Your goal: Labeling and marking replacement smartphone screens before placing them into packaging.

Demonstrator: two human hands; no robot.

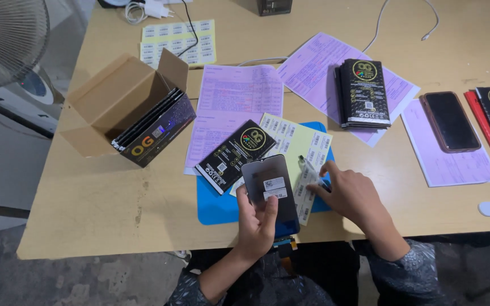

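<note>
- The left hand (256, 224) holds a phone screen panel (270, 190) from below, the fingers closed around its lower part and the thumb on its face, so the hand is not free.
- The panel is above the near edge of the tabletop (103, 204), partly over a blue mat (216, 207). Its long axis goes almost away from the person, a little tilted to the left at the far end. The notched short edge points away, and a small flex tail hangs from the near end under the hand.
- Two small white stickers (274, 188) sit on the panel's face, just above the left thumb.
- The right hand (350, 192) rests just to the right of the panel, on a yellow sheet of labels (296, 141) (the sheet lies partly on the mat). Its fingers are bent and narrow, the fingertips pressing at a strip of labels; I cannot tell if it grips one.
- So the label sheet lies to the right of the panel and the right hand is the nearer one to it; the panel and this hand are near but apart.
- A black flat package (233, 156) lies just beyond the panel, its long axis diagonal, far end to the right.
- Further left is an open cardboard box (123, 105) with more such packages; a black stack (364, 93) and a dark phone (450, 122) lie well apart on the right.
</note>
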